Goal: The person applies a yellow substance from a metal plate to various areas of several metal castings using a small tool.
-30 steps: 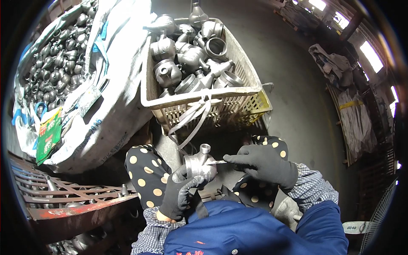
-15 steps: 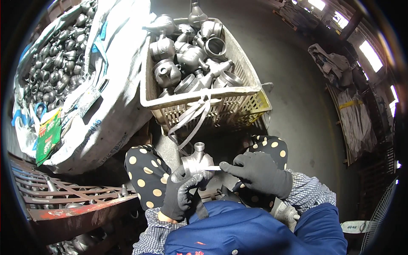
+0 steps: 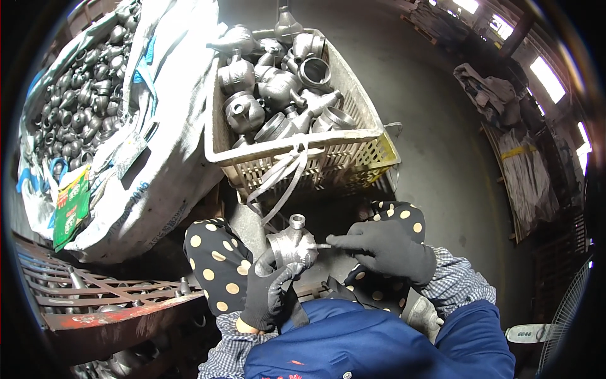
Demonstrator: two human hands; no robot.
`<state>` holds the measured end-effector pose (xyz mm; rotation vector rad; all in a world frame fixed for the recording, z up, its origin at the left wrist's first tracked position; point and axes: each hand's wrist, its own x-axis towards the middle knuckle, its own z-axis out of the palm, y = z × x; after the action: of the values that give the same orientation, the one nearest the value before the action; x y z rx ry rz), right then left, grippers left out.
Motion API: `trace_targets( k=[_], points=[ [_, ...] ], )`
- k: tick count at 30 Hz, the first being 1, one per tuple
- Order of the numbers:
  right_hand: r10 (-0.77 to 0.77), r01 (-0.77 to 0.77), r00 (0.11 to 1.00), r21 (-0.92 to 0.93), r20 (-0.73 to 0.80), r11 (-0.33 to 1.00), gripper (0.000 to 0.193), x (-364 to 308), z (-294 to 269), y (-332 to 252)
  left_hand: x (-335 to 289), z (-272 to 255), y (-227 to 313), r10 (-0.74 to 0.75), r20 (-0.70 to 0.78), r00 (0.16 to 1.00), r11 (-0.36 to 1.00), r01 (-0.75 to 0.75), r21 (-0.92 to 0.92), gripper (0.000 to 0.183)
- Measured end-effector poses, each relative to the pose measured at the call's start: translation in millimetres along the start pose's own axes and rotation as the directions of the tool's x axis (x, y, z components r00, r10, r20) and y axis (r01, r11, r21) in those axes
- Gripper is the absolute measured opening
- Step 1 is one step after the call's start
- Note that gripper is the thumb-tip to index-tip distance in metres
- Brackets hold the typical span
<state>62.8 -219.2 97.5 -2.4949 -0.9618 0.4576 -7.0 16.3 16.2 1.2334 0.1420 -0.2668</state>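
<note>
In front of my lap, my left hand (image 3: 266, 292), in a dark glove, is closed around a grey metal casting (image 3: 290, 247). This casting has a rounded body and a short round neck pointing up and away. My right hand (image 3: 390, 251), gloved too, pinches a thin flat metal tool (image 3: 322, 246) like a file, its index finger stretched along it. The tool's tip meets the right side of the casting; its other end is hidden in the glove.
Beyond my knees stands a plastic crate (image 3: 297, 146) piled with larger metal castings. Left of it, a big white sack (image 3: 170, 158) holds many small castings. A rusty metal rack (image 3: 120, 314) is at near left, a fan (image 3: 564, 316) at near right.
The flat tool has turned from showing its broad bright face to appearing nearly edge-on. The casting has tilted slightly in my left hand. Both hands keep their grips.
</note>
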Motion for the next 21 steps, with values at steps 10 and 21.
trace_targets(
  k=[10, 21],
  points=[
    [0.441, -0.126, 0.888, 0.856, -0.128, 0.501, 0.057, 26, 75, 14, 0, 16, -20, 0.039, -0.126, 0.991, 0.994, -0.051, -0.092, 0.029],
    [0.291, 0.047, 0.883, 0.684, -0.370, 0.728, 0.059, 30, 107, 4, 0, 8, -36, 0.116, -0.153, 0.981, 0.992, -0.122, -0.025, 0.023]
  ],
)
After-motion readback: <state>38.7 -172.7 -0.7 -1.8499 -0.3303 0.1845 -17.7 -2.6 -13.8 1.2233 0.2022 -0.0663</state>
